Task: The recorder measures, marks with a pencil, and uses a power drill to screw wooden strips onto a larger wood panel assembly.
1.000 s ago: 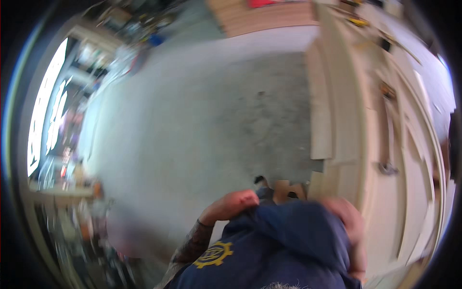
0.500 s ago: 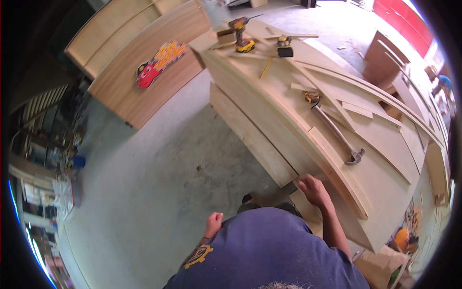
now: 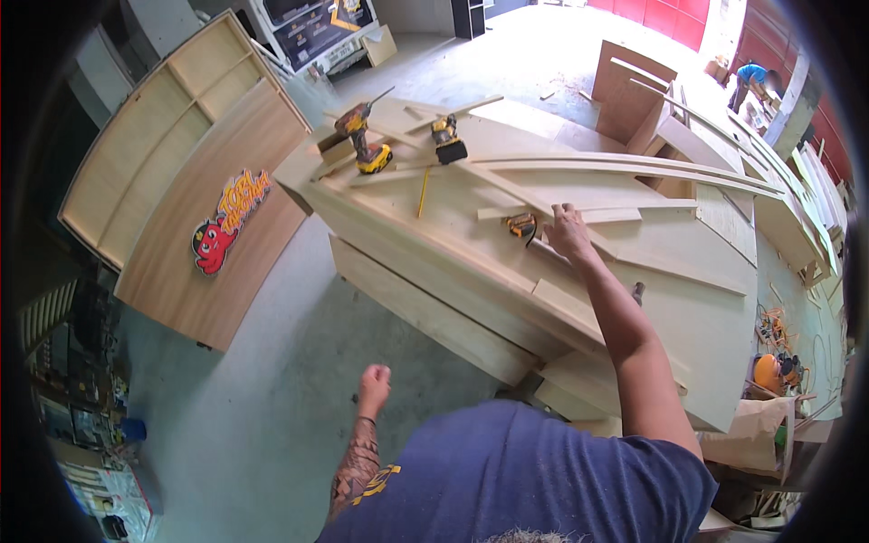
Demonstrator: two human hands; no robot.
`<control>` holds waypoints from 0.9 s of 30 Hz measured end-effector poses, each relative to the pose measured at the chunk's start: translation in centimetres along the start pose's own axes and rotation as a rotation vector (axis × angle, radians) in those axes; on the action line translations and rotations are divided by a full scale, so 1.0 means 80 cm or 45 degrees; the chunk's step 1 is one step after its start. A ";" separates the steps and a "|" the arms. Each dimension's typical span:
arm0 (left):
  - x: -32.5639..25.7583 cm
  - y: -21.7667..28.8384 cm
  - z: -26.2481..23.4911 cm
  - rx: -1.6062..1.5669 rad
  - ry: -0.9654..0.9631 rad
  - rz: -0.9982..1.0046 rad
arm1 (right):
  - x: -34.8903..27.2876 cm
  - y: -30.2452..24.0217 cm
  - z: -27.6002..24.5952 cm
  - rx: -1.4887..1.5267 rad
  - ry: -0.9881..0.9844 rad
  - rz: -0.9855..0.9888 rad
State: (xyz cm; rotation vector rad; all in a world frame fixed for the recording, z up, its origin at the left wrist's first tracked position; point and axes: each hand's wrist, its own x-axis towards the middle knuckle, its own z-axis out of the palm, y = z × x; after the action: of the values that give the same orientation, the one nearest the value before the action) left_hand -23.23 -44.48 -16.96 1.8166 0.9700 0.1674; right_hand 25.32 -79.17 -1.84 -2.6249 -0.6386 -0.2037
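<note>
My right hand (image 3: 568, 233) reaches over the bench-high plywood piece, its fingers bent down and closed at a long thin wooden strip (image 3: 507, 187). Just left of it lies a tape measure (image 3: 521, 226). A hammer (image 3: 639, 292) lies under my right forearm; the arm hides most of its handle. My left hand (image 3: 374, 389) hangs in a loose fist over the floor, with nothing visible in it. On the far left end of the plywood piece stands a cordless drill (image 3: 362, 140), beside a second yellow-black power tool (image 3: 447, 138) and a yellow pencil (image 3: 423, 193).
A curved wood-look panel (image 3: 181, 262) with a red cartoon sign stands at left. More wooden strips (image 3: 625, 166) lie across the plywood top. Cabinet parts (image 3: 634, 95) stand behind. Cords and an orange tool (image 3: 768, 371) lie at right. A person in blue (image 3: 749, 77) bends far off.
My right hand has moved from the near edge forward over the plywood top to the strips. The left hand has moved forward a little. The view has turned right.
</note>
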 end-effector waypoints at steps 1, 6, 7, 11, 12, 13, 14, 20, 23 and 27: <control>-0.001 -0.015 0.019 0.161 -0.015 0.105 | 0.021 0.008 0.016 -0.040 0.013 0.030; -0.041 0.009 0.095 0.483 -0.529 0.222 | 0.057 0.048 0.054 -0.123 -0.102 0.153; -0.042 0.021 0.094 0.495 -0.538 0.223 | 0.057 0.056 0.054 -0.171 -0.110 0.113; -0.005 0.071 0.078 0.340 -0.600 0.066 | 0.051 0.090 0.019 -0.215 -0.051 0.112; 0.012 0.077 0.070 0.228 -0.500 0.071 | 0.043 0.090 0.000 -0.191 -0.095 0.107; 0.037 0.091 0.064 0.105 -0.467 0.151 | 0.032 0.110 -0.010 -0.140 -0.072 0.106; 0.063 0.109 0.059 -0.027 -0.424 0.222 | 0.023 0.131 -0.019 -0.091 -0.053 0.093; 0.202 0.303 0.085 -0.128 -0.324 0.659 | -0.052 0.165 -0.066 0.062 0.007 0.162; 0.256 0.383 0.126 -0.210 -0.373 0.786 | -0.081 0.162 -0.065 0.018 -0.057 0.262; 0.352 0.462 0.221 -0.259 -0.346 0.882 | -0.090 0.145 -0.043 -0.172 0.065 0.344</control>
State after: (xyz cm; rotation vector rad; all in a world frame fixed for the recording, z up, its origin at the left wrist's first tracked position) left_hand 24.56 -43.54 -3.24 1.8569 0.1026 0.4151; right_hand 24.25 -92.89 -4.76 -2.7902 -0.2559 -0.2378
